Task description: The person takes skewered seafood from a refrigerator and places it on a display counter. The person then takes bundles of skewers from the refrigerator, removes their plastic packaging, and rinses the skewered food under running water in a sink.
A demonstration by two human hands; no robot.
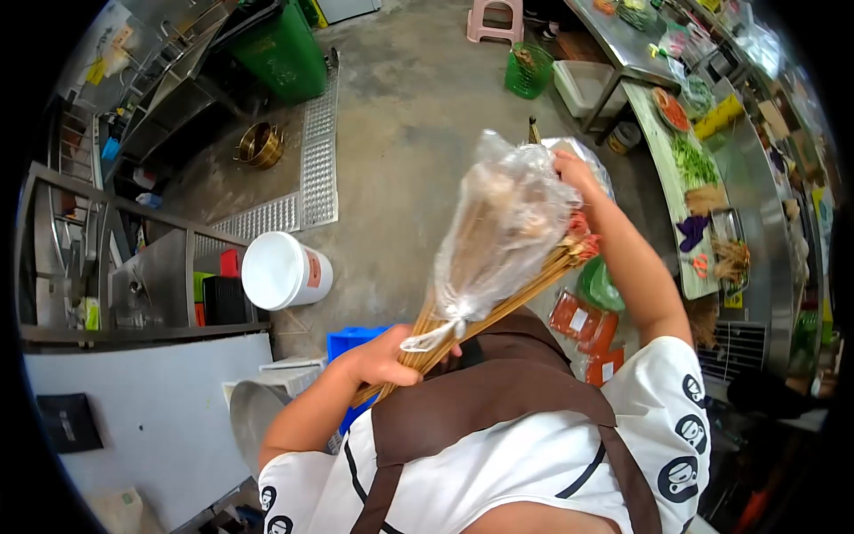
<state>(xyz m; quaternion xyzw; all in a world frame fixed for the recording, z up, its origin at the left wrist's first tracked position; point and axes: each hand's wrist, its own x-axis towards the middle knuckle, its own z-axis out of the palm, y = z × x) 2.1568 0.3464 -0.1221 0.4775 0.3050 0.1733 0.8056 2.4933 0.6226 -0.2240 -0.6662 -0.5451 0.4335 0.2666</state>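
A thick bundle of thin wooden skewers lies diagonally across my front, with reddish pieces at its upper right end. Over it is a clear plastic bag, knotted near its lower end with a white tie. My left hand is wrapped round the bare lower ends of the skewers, just below the tie. At the top right of the bag, my right hand grips the plastic; its fingertips are partly hidden behind the bag.
A white bucket stands left on the floor, near a blue crate. Red packages and a green container are at the right. Beyond are a brass pot, a green bin and a food-laden counter.
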